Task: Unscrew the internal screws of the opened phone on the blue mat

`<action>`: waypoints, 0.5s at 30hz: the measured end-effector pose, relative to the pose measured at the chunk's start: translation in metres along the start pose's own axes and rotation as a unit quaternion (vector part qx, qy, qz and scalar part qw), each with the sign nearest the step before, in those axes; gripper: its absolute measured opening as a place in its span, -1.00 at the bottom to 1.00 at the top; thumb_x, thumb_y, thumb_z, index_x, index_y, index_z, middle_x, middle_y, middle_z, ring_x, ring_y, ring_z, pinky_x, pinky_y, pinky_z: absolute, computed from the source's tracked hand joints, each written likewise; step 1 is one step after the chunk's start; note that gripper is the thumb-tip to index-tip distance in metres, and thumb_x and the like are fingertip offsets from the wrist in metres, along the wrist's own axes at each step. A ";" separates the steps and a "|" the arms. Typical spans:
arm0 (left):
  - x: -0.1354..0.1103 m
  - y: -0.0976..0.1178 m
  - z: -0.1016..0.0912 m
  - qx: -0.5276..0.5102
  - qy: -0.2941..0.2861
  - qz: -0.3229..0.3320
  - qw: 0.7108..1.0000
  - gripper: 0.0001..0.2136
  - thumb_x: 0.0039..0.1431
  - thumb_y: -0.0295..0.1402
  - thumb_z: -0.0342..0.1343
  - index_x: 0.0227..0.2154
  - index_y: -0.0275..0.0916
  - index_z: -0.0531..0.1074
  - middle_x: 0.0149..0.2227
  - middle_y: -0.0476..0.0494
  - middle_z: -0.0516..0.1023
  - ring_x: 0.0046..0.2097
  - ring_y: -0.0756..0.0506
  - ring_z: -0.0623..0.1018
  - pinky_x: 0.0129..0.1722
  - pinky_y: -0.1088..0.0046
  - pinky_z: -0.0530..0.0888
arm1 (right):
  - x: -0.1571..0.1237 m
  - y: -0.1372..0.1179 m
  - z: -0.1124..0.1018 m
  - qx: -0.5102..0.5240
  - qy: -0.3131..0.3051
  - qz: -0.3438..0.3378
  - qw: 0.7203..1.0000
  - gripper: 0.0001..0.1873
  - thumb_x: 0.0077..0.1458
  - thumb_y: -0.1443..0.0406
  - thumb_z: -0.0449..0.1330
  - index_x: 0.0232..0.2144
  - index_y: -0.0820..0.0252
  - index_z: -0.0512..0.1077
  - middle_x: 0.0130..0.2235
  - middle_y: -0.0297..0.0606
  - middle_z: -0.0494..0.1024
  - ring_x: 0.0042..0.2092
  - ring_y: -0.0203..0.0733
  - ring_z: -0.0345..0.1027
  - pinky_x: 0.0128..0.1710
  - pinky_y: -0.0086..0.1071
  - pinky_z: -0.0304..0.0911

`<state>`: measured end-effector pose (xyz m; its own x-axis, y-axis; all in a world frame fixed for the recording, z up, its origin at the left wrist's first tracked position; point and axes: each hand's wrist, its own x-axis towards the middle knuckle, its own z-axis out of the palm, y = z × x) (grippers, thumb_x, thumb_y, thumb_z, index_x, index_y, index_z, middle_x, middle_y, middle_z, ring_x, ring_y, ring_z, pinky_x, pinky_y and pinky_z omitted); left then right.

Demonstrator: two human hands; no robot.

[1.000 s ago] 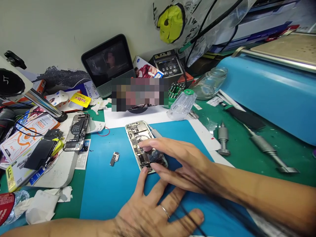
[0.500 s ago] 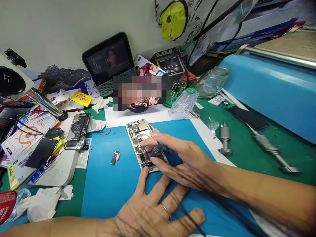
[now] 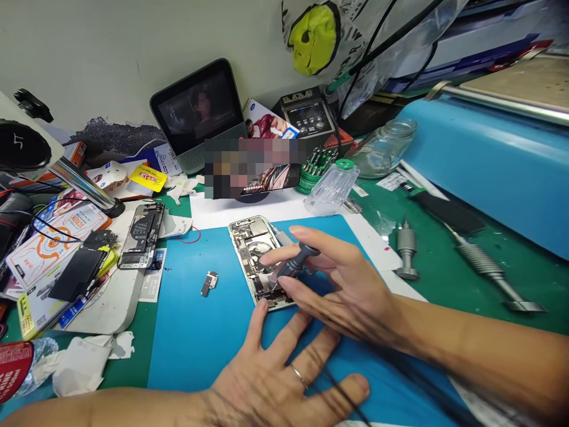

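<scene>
An opened phone [image 3: 254,249] with its insides bare lies on the blue mat [image 3: 195,332]. My right hand [image 3: 338,284] pinches a small dark screwdriver [image 3: 295,264] between thumb and fingers, its tip down on the phone's lower half. My left hand [image 3: 280,373] lies flat on the mat with fingers spread, the forefinger tip touching the phone's near end. A ring sits on one finger. A small loose metal part [image 3: 208,282] rests on the mat to the left of the phone.
A second opened phone [image 3: 142,235] lies on a white pad at left among boxes and cards. Behind stand a small screen [image 3: 195,112], a bit holder [image 3: 315,168], a clear plastic cover [image 3: 331,187] and a glass jar [image 3: 382,147]. A blue machine [image 3: 489,160] and metal tools [image 3: 406,249] lie right.
My right hand has lifted and tilted the screwdriver so its handle shows clearly between the fingers. The left hand and the phone have stayed put.
</scene>
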<state>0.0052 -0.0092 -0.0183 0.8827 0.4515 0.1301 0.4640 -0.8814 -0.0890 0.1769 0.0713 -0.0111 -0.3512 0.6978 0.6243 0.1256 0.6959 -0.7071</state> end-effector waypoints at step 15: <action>-0.003 0.000 0.003 -0.020 0.023 -0.011 0.999 -0.38 0.29 0.13 -0.21 0.31 -0.04 0.08 0.28 -0.24 0.21 0.19 -0.35 0.27 0.18 -0.22 0.08 | -0.004 0.000 -0.006 0.044 -0.139 -0.061 0.987 -0.59 0.12 0.50 0.14 0.00 0.13 0.24 -0.23 -0.25 0.56 -0.24 -0.29 0.54 -0.25 -0.42 0.52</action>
<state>0.0027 -0.0101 -0.0213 0.8672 0.4654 0.1772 0.4797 -0.8762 -0.0463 0.1834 0.0695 -0.0116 -0.6016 0.5281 0.5993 -0.0096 0.7454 -0.6665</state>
